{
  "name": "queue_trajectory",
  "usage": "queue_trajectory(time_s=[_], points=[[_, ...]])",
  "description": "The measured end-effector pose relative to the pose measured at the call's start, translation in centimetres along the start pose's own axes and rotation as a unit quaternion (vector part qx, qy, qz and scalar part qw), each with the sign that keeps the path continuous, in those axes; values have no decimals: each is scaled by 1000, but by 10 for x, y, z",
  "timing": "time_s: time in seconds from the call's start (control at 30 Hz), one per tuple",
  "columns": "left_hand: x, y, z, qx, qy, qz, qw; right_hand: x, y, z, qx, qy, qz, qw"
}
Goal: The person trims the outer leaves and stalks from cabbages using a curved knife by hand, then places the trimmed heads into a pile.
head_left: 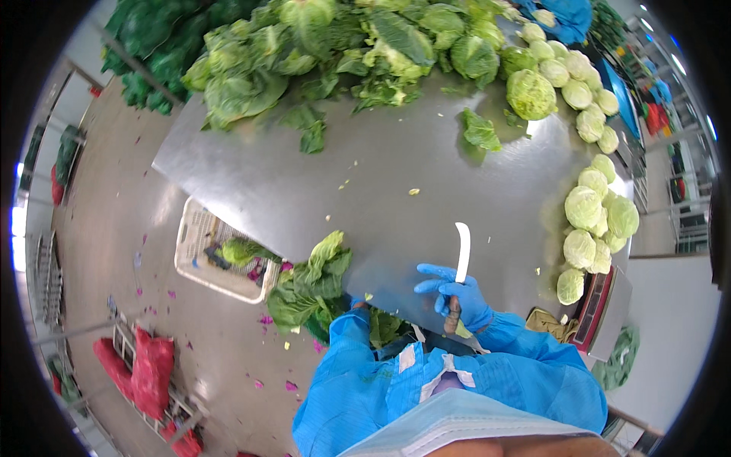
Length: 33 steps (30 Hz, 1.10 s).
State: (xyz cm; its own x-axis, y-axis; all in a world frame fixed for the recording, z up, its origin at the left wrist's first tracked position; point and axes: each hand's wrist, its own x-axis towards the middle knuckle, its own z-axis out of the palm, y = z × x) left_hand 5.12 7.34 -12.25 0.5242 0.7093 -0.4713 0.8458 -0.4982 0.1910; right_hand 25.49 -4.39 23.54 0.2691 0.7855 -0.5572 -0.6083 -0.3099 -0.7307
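Observation:
In my blue-gloved right hand (474,306) is a knife (463,255) with a pale, curved blade pointing away from me. Some of that hand's fingers stretch out to the left of the knife, over the near edge of the metal table (365,190). Down at the table's near left edge, my left hand (356,303) is mostly hidden by my sleeve, and its fingers do not show. Loose green cabbage leaves (308,293) hang right beside it. A single leaf (480,130) lies farther off on the table.
Leafy cabbages (244,84) are heaped along the far side. Trimmed cabbages (583,207) line the right edge, above a scale (596,308) and a brownish cloth (550,324). A white crate (183,255) stands left of the table. Red sacks (152,373) rest on a cart at lower left.

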Motion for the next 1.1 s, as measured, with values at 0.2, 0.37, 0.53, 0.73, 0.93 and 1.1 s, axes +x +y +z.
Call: queue_trajectory(time_s=[0.2,0.37,0.53,0.73,0.93,1.1], points=[[34,-22,26,1,-108,-8,994,-37,3,6,269,-75,230,932],[-5,-62,-43,-95,-189,65,975,47,-38,-20,-125,103,-127,979],[-46,-71,-303,-443,-286,118,841,175,-83,-99,-96,187,-301,930],[138,-143,-470,-564,196,106,795,216,-81,-85,-75,233,-233,941],[304,-136,-570,-553,417,27,721,214,-85,-76,-68,246,-228,939],[306,-134,-569,-610,174,114,764,215,-85,-81,-56,263,-232,935]])
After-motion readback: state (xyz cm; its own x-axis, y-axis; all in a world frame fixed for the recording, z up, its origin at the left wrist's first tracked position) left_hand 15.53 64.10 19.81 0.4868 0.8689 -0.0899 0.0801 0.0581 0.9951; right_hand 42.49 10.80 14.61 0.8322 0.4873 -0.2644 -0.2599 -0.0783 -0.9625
